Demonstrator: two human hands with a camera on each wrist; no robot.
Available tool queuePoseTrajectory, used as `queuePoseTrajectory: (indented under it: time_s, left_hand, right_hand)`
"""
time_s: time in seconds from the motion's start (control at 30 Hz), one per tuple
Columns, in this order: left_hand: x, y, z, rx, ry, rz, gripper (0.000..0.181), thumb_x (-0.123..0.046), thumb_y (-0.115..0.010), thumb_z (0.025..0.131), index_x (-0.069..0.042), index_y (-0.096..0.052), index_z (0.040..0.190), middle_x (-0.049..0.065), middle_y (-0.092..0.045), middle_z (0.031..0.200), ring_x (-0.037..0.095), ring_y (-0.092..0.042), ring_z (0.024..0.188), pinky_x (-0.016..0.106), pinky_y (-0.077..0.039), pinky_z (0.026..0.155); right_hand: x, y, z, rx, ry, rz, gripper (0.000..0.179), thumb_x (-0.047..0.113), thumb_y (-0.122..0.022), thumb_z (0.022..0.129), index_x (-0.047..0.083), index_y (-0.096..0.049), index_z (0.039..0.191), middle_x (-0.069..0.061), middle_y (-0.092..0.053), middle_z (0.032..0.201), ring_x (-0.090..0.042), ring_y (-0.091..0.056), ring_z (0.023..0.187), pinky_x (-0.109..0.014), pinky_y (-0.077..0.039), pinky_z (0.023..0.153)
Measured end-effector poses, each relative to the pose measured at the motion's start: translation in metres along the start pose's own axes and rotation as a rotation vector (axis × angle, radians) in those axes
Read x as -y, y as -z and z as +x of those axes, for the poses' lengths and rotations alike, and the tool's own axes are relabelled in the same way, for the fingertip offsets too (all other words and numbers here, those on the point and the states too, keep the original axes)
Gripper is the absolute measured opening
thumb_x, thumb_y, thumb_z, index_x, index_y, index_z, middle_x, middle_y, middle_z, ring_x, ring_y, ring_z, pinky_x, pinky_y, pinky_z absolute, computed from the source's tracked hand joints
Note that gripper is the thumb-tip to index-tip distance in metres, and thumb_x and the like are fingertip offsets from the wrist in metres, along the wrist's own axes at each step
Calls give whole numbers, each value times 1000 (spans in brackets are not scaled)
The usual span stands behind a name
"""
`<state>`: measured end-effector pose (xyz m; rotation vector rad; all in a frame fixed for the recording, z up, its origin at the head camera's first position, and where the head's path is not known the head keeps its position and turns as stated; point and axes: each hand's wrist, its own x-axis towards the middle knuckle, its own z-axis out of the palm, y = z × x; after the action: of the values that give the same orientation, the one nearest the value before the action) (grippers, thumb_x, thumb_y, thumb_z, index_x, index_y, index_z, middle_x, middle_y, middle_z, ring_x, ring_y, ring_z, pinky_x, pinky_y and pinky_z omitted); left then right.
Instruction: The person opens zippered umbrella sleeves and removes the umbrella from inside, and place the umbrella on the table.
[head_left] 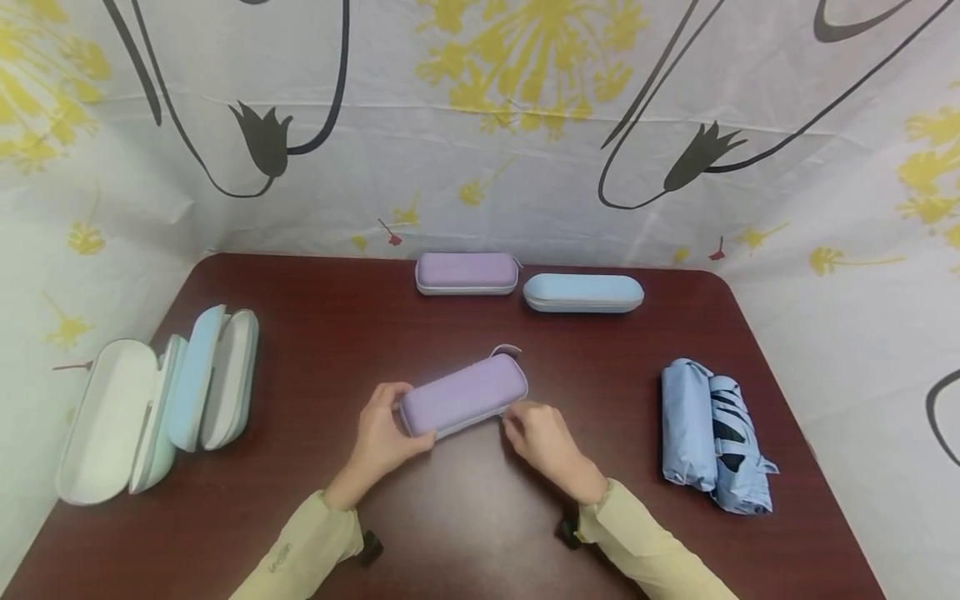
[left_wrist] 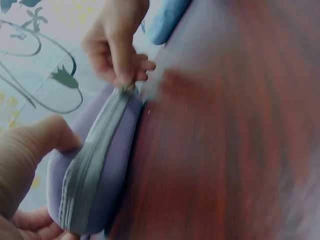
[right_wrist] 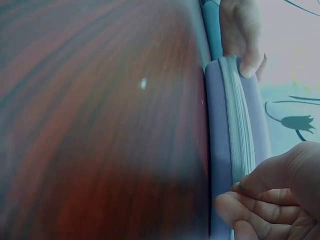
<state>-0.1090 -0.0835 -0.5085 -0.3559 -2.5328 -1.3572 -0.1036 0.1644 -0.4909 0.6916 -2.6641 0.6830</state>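
Observation:
A purple zippered glasses case (head_left: 463, 393) lies at a slant in the middle of the table, lid up. At its left end, my left hand (head_left: 381, 432) holds it, thumb near the front edge and fingers round the back. My right hand (head_left: 551, 446) is at the front right corner, pinching the zipper pull between thumb and forefinger; the fingers mostly hide the pull. A grey zipper (left_wrist: 97, 145) runs along the side of the case in the left wrist view. Its teeth look joined on the stretch that shows. A loop strap (head_left: 506, 348) sticks out behind the right end.
Along the back edge lie another purple case (head_left: 467, 273) and a light blue case (head_left: 583, 293). Several cases stand opened on the left, among them a white-lined case (head_left: 105, 421) and a blue one (head_left: 197, 379). Two folded blue umbrellas (head_left: 687, 425) lie on the right.

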Motion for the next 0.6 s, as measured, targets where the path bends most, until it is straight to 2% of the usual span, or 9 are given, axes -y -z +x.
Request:
queuePoseTrajectory:
  time_s: [0.1,0.27,0.43,0.6]
  left_hand:
    - [-5,-4,-4,-35,-2,24,66,-14,-85,51,7,-54,105,17,-55,99,33,-58,93,41,-53,80]
    - [-15,-9,-13,-71,-2,83,65,-18,-84,52,7,-54,103,15,-53,95,28,-53,86,39,-50,73]
    - [-25,-9,-21,-37,-4,113,66,-19,-85,53,8,-54,104,15,-52,96,26,-51,85,39,-47,71]
    - [-29,-4,-23,22,-26,82,66,-17,-87,54,9,-54,104,15,-52,97,25,-54,84,37,-51,71]
  right_hand:
    - [2,-2,2,0,-4,5,15,-1,-71,71,9,-60,69,2,-59,64,-14,-57,56,-29,-48,52]
    - [-2,-4,6,-5,-23,11,15,-1,-71,72,9,-60,68,1,-60,64,-14,-57,55,-30,-48,51]
    - [-8,-3,10,-8,-32,20,15,-1,-70,72,9,-60,67,1,-59,62,-11,-51,52,-28,-45,48]
    - [-11,-2,13,-6,-49,28,15,-2,-69,72,9,-61,67,2,-59,62,-11,-50,52,-28,-44,48]
